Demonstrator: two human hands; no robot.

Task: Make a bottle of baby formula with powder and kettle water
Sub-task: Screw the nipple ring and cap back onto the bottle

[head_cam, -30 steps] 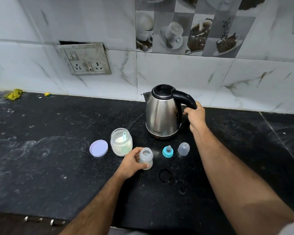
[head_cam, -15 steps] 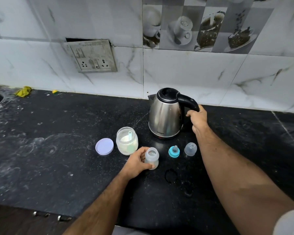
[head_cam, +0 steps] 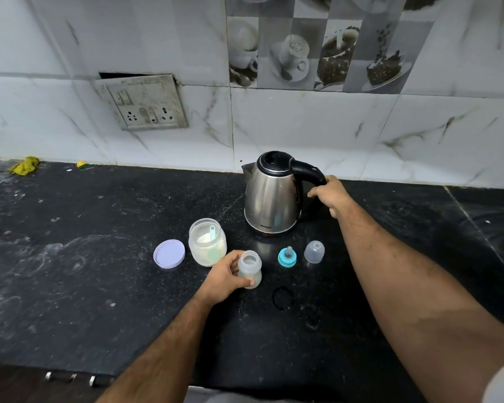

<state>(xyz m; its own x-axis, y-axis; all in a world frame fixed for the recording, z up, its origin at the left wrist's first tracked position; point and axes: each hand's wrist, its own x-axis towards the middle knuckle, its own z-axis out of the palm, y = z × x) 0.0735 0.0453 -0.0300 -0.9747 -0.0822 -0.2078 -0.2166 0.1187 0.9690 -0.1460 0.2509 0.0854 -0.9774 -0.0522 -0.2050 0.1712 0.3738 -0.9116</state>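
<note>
From the head view, the left hand (head_cam: 226, 276) curls round the open bottle (head_cam: 250, 269), holding it upright on the black table (head_cam: 70, 257) just in front of the powder jar (head_cam: 207, 242). The right hand (head_cam: 330, 194) wraps the black handle of the steel kettle (head_cam: 271, 196), which stands flat on the table behind the bottle, spout turned away to the left. The jar's purple lid (head_cam: 169, 253) lies beside it; the teal teat (head_cam: 287, 256) and clear cap (head_cam: 314, 251) sit to the bottle's right, apart from it.

The step looks like pouring the water. Next, the kettle needs lifting and tilting so its spout comes over the bottle's narrow mouth, with the left hand steadying it.
</note>
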